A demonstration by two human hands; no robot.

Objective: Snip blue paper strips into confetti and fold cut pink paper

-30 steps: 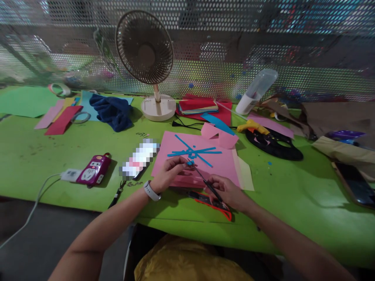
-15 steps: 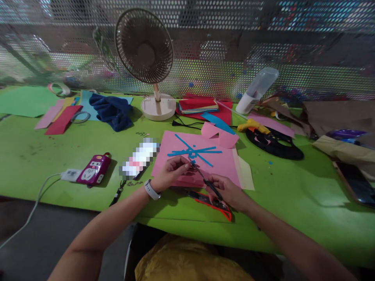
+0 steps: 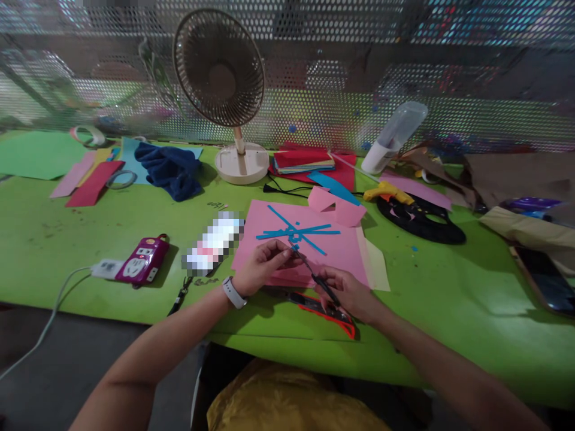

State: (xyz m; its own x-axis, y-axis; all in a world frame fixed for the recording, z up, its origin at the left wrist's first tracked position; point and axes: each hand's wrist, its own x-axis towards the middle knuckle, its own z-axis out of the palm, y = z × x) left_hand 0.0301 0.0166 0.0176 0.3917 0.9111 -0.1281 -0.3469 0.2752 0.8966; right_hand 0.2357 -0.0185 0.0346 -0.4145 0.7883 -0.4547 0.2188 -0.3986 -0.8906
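Observation:
In my right hand (image 3: pixel 344 293) is a pair of dark-handled scissors (image 3: pixel 324 286), pointing up and left. Their thin tips reach the fingers of my left hand (image 3: pixel 267 263), which wears a pale wristband. The left thumb and fingers pinch together, and what they hold is too small to make out. Both hands are over the front part of pink paper sheets (image 3: pixel 251 218). Crossed blue paper strips (image 3: pixel 321 230) lie on the pink paper with small blue snippets around their middle. Beneath the right hand lies a red-and-black utility knife (image 3: pixel 348 328).
Left of the paper are a phone with a blurred screen (image 3: pixel 213 242) and a purple power socket (image 3: pixel 144 260). A fan (image 3: pixel 242 164), stacked coloured paper (image 3: pixel 305 161) and a dark blue cloth (image 3: pixel 171 170) stand behind. A yellow glue gun (image 3: pixel 389 193) and another phone (image 3: pixel 545 278) lie right.
The small blue piece seen by the scissor tips earlier no longer shows there, and a blue snippet now lies on the paper just left of them. Both hands stay nearly in place.

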